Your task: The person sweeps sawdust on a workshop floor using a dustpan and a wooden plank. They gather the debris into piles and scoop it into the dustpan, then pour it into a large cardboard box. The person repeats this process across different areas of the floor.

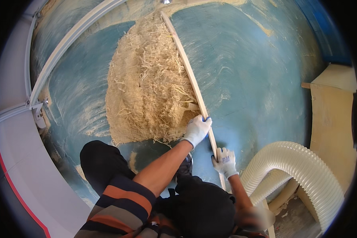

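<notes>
A long, narrow wooden board (186, 61) stands along the right side of a pile of wood shavings and sawdust (150, 80) on the green floor. My left hand (197, 130), in a white work glove with blue on the fingers, grips the board beside the pile's near right corner. Lower down, my right hand (225, 162), gloved alike, holds the same board close to its near end. A small pale piece (192, 106) lies at the pile's edge, just beyond my left hand. My fingertips are partly hidden by the gloves' backs and the board.
A ribbed, clear flexible hose (294, 151) curves at the lower right, by a plywood box (330, 119). A white machine frame with metal rails (62, 49) runs along the left. My knees and one shoe (185, 166) are near the pile. Thin sawdust streaks the painted floor (250, 89).
</notes>
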A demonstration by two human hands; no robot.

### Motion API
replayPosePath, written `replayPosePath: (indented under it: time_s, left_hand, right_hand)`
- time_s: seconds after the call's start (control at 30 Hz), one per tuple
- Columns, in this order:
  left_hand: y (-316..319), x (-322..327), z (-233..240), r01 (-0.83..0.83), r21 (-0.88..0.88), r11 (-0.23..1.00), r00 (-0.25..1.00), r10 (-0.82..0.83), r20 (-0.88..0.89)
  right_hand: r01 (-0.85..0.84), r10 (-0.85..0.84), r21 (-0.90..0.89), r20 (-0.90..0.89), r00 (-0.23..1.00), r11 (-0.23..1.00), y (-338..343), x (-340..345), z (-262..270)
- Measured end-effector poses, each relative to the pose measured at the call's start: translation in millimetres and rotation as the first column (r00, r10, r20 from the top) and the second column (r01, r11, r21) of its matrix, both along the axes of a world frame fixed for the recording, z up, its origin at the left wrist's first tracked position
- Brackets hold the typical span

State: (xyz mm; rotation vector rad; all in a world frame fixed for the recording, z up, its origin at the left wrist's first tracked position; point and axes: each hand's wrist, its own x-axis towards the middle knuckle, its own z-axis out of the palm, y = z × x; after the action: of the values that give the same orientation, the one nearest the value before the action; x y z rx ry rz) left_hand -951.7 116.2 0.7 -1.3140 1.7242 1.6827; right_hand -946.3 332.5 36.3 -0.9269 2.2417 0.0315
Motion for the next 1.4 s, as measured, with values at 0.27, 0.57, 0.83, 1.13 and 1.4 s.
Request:
replayPosePath:
  time_s: [0.27,0.57,0.83,1.13,1.4]
  left_hand:
    - [-9,11,39,0.323,-0.016,0.946,0.946,-0.322,0.026]
    - [-42,-8,83,0.37,0.071,0.926,0.906,-0.342,-0.248]
    - [-70,26,170,0.191,0.403,0.895,0.975,-0.124,-0.185]
    - [-134,177,301,-0.21,0.077,0.975,0.953,0.187,0.237]
    - [-125,172,501,-0.08,0.006,0.997,0.865,0.066,0.497]
  right_hand:
    - [0.16,-0.156,0.139,-0.041,0.987,0.977,0,34,19]
    - [0.401,-0.394,0.013,-0.157,0.906,0.916,-64,5,58]
    - [0.841,-0.773,-0.016,0.386,0.504,0.541,-71,11,172]
    - [0.836,-0.877,0.351,0.393,0.277,0.422,12,68,301]
    - [0.925,-0.873,0.376,0.47,-0.133,0.061,53,60,449]
